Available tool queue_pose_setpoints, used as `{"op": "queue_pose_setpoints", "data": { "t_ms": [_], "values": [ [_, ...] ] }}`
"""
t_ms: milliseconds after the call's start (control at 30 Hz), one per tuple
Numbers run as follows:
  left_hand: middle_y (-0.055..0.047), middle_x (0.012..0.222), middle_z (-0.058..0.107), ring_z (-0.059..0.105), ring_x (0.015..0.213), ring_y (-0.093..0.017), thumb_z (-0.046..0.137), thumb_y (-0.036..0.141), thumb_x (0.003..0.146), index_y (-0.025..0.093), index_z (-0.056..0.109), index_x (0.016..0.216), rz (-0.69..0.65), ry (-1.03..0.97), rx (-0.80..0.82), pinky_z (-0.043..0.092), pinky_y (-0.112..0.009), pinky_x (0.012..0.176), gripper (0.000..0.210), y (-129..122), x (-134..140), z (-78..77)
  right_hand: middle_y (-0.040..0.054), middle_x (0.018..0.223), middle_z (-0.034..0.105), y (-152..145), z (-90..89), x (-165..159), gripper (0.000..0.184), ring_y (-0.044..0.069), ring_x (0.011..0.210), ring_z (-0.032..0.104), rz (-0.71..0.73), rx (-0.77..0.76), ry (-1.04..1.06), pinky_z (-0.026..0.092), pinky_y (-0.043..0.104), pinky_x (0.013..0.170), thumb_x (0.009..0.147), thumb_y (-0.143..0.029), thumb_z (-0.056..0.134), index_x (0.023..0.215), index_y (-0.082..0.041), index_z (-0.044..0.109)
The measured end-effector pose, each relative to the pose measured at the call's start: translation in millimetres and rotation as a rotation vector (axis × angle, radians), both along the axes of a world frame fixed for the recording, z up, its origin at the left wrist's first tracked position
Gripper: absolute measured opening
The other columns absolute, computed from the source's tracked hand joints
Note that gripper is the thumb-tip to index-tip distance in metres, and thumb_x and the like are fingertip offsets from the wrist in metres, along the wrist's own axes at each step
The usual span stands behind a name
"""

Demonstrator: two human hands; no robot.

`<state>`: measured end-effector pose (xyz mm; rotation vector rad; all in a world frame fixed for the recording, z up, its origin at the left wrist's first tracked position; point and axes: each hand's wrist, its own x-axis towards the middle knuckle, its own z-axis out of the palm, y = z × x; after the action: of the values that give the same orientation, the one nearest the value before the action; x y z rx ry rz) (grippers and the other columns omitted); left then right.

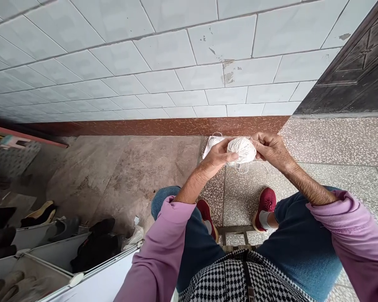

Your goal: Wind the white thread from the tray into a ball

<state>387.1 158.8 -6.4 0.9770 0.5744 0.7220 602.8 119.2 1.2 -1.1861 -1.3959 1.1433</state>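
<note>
A ball of white yarn (242, 149) is held up in front of my knees. My left hand (219, 156) is closed around its left side, the thumb lying across the front. At the ball's right edge, my right hand (267, 147) has its fingers pinched together; the strand between them is too fine to make out clearly. Loose loops of white yarn hang below the ball. Behind my left hand, more white yarn (214, 141) shows on a pale sheet or packet on the floor, partly hidden.
A tiled wall (176, 79) stands just ahead, with a dark door (355, 79) at the right. On the lower left is a shoe rack (91, 272) holding several shoes. Red shoes (266, 205) are on my feet on the speckled floor.
</note>
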Motion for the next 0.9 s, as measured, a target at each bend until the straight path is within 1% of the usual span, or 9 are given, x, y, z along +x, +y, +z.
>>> {"op": "queue_pose_setpoints", "data": {
  "t_ms": [167,267,400,467,533,633,700,800,900],
  "values": [
    [-0.011,0.123,0.074,0.072,0.116,-0.032,0.099,0.051,0.06,0.023,0.065,0.122,0.052,-0.024,-0.064,0.061,-0.046,0.096,0.076,1,1,-0.8,0.0001,0.061,0.064,0,-3.7,-2,0.053,0.009,0.049,0.05,0.051,0.022,-0.108,0.038,0.025,0.049,0.097,-0.067,0.07,0.073,-0.02,0.062],
    [-0.01,0.119,0.074,0.072,0.113,-0.03,0.097,0.054,0.062,0.023,0.062,0.117,0.154,0.045,-0.046,0.062,-0.046,0.095,0.073,4,0,-5.1,0.001,0.062,0.065,-5,-6.3,-8,0.051,0.01,0.052,0.054,0.112,0.029,-0.21,0.041,0.026,0.054,0.102,-0.06,0.066,0.072,-0.019,0.064],
    [-0.006,0.113,0.072,0.07,0.109,-0.024,0.098,0.047,0.061,0.023,0.058,0.108,0.4,0.209,0.139,0.057,-0.038,0.094,0.067,13,-3,-17.5,-0.0003,0.062,0.064,-15,-4.2,-16,0.044,0.01,0.051,0.052,0.334,-0.046,-0.229,0.038,0.024,0.051,0.104,-0.055,0.063,0.088,-0.017,0.076],
    [-0.006,0.116,0.071,0.068,0.109,-0.023,0.101,0.041,0.057,0.023,0.059,0.109,0.462,0.302,0.257,0.054,-0.034,0.093,0.069,16,-4,-23.6,-0.0011,0.063,0.064,-18,1.5,-15,0.045,0.009,0.051,0.051,0.407,-0.064,-0.179,0.037,0.024,0.049,0.104,-0.057,0.063,0.094,-0.017,0.078],
    [-0.007,0.117,0.072,0.068,0.108,-0.024,0.101,0.037,0.057,0.023,0.065,0.114,0.395,0.365,0.312,0.053,-0.034,0.09,0.069,16,-5,-27.4,-0.0021,0.062,0.061,-17,9.6,-10,0.047,0.009,0.052,0.048,0.359,-0.015,-0.132,0.036,0.024,0.049,0.103,-0.062,0.065,0.09,-0.018,0.077],
    [-0.008,0.116,0.076,0.069,0.103,-0.024,0.098,0.036,0.062,0.021,0.073,0.121,0.101,0.383,0.248,0.053,-0.036,0.089,0.065,11,-6,-27.7,-0.0029,0.061,0.054,-12,20.6,2,0.051,0.01,0.054,0.044,0.166,0.093,-0.126,0.034,0.026,0.05,0.098,-0.069,0.07,0.08,-0.021,0.071],
    [-0.009,0.118,0.077,0.07,0.103,-0.025,0.095,0.037,0.066,0.021,0.075,0.124,-0.061,0.316,0.157,0.053,-0.038,0.093,0.063,6,-4,-25.1,-0.0028,0.059,0.048,-8,23.2,9,0.054,0.012,0.055,0.04,0.041,0.131,-0.15,0.03,0.028,0.05,0.095,-0.073,0.071,0.076,-0.022,0.069],
    [-0.011,0.119,0.076,0.07,0.106,-0.026,0.091,0.045,0.071,0.021,0.077,0.12,-0.139,0.146,0.035,0.054,-0.038,0.095,0.056,-1,-1,-19.9,-0.0022,0.059,0.044,-6,19.1,12,0.057,0.013,0.056,0.036,-0.064,0.151,-0.172,0.027,0.03,0.051,0.093,-0.077,0.071,0.073,-0.024,0.067],
    [-0.011,0.119,0.074,0.07,0.107,-0.027,0.094,0.047,0.065,0.021,0.074,0.117,-0.135,0.046,-0.021,0.056,-0.038,0.091,0.061,-5,1,-13.9,-0.0021,0.061,0.045,-4,10.8,7,0.058,0.013,0.056,0.036,-0.029,0.121,-0.145,0.028,0.031,0.052,0.096,-0.075,0.068,0.072,-0.023,0.063]
  ]
}}
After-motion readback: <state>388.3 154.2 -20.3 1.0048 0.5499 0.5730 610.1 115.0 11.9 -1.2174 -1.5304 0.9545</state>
